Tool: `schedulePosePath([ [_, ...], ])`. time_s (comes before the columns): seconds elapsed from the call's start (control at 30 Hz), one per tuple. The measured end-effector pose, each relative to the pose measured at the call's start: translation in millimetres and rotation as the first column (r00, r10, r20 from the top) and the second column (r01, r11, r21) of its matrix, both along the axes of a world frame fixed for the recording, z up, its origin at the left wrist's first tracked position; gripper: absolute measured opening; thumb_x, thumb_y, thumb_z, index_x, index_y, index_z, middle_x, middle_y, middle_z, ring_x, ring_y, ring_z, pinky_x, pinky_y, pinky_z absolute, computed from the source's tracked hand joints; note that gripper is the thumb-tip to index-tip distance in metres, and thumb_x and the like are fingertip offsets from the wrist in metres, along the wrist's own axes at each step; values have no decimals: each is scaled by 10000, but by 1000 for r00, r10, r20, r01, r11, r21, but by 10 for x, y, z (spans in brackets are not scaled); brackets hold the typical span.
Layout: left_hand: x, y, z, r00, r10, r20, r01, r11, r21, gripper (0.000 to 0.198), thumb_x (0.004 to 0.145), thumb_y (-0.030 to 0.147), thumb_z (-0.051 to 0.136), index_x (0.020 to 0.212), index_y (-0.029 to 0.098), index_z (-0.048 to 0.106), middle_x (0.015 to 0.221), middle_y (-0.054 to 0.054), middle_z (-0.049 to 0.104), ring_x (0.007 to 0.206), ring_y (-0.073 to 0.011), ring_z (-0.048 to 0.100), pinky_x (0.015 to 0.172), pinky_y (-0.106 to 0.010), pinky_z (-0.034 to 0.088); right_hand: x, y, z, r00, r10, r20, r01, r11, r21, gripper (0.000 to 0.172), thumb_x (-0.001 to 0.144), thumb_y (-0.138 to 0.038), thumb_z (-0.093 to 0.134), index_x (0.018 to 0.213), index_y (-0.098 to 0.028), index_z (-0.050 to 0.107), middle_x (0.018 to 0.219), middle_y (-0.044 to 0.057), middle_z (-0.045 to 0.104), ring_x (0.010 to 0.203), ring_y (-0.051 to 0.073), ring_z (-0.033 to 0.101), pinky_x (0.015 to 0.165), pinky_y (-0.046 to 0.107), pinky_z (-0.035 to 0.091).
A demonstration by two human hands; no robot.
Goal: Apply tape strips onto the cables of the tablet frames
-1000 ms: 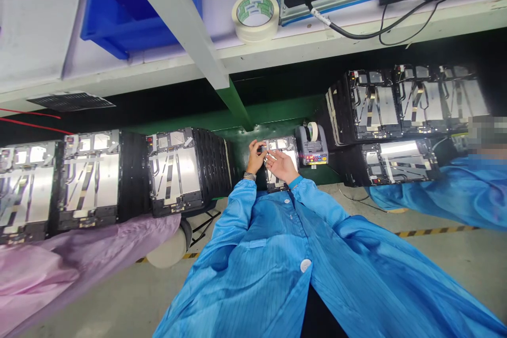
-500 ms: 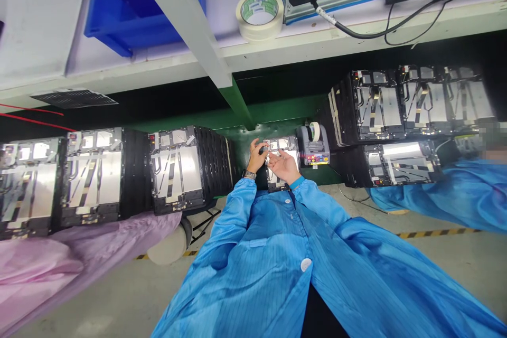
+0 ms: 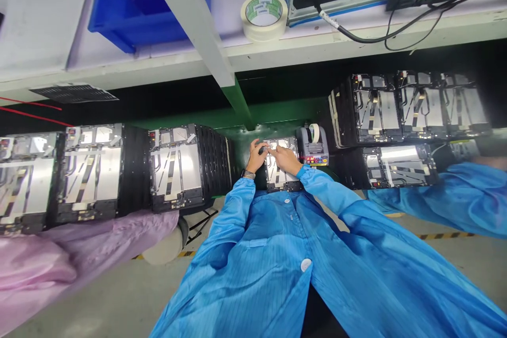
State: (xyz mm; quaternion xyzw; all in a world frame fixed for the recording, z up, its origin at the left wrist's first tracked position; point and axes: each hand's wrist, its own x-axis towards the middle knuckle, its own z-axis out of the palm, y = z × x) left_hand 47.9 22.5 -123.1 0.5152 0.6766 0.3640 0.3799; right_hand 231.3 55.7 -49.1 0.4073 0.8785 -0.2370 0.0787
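A flat metal-backed panel assembly (image 3: 279,175) lies on the green bench straight ahead of me. My left hand (image 3: 255,155) rests on its upper left corner with the fingers curled and pressed down on it. My right hand (image 3: 284,157) lies over the top edge beside the left, fingers bent, fingertips meeting near the left hand's. What the fingertips pinch is too small to make out. Both arms wear blue sleeves, and a watch sits on my left wrist.
A grey tape dispenser (image 3: 312,144) stands just right of the panel. Stacks of similar panels (image 3: 186,166) fill the bench to the left and more stacks (image 3: 400,108) to the right. A tape roll (image 3: 264,16) sits on the shelf above. Another person's blue sleeve (image 3: 447,195) reaches in at right.
My right hand has turned from palm-up and spread to bent over the panel's top edge, moving up toward my left hand. The left hand has stayed at the corner.
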Motion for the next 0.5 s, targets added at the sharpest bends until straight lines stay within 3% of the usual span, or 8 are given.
schedulePosePath([
  [0.07,-9,8,8,1000,-8,11,8,1000,-17,176,943,200,692,1097,258,752,1524,-98,447,1551,-271,365,1282,-458,322,-6,18,-48,1000,4,-12,-4,1000,-1,598,990,-118,425,1583,-176,478,1257,219,639,1065,311,626,942,424,478],
  [0.13,-19,17,18,1000,-8,30,10,999,-38,180,946,211,691,1105,262,758,1529,-99,446,1550,-275,364,1262,-468,348,-2,42,-117,980,-87,-180,78,995,-57,554,947,-97,500,1492,-175,565,1163,194,661,1039,302,624,969,436,480],
  [0.23,-26,29,32,999,5,50,-4,999,-39,155,946,257,712,1091,252,768,1517,-109,450,1523,-279,398,1234,-468,376,31,104,-179,834,-310,-457,200,941,-273,407,840,-46,621,1205,-197,718,929,111,644,984,277,609,1005,424,474],
  [0.3,-24,35,41,999,7,50,-6,1000,-22,146,929,292,746,1065,245,769,1498,-111,462,1505,-279,418,1214,-456,395,86,111,-163,761,-410,-502,236,897,-375,367,818,-49,641,1134,-210,737,888,90,617,994,276,597,1035,423,468],
  [0.4,-16,55,60,999,0,35,0,1000,-9,156,899,290,776,1044,233,766,1471,-115,485,1488,-283,439,1178,-442,429,223,-45,-79,728,-489,-481,376,871,-317,393,917,-146,556,1278,-201,703,1061,130,632,1114,307,583,1112,463,445],
  [0.5,-12,107,89,1000,5,8,-5,1000,-7,141,867,245,791,1003,219,765,1426,-119,512,1471,-291,461,1178,-451,431,380,-375,-24,660,-559,-501,542,817,-198,505,998,-259,448,1482,-174,565,1348,182,568,1327,344,504,1201,528,389],
])
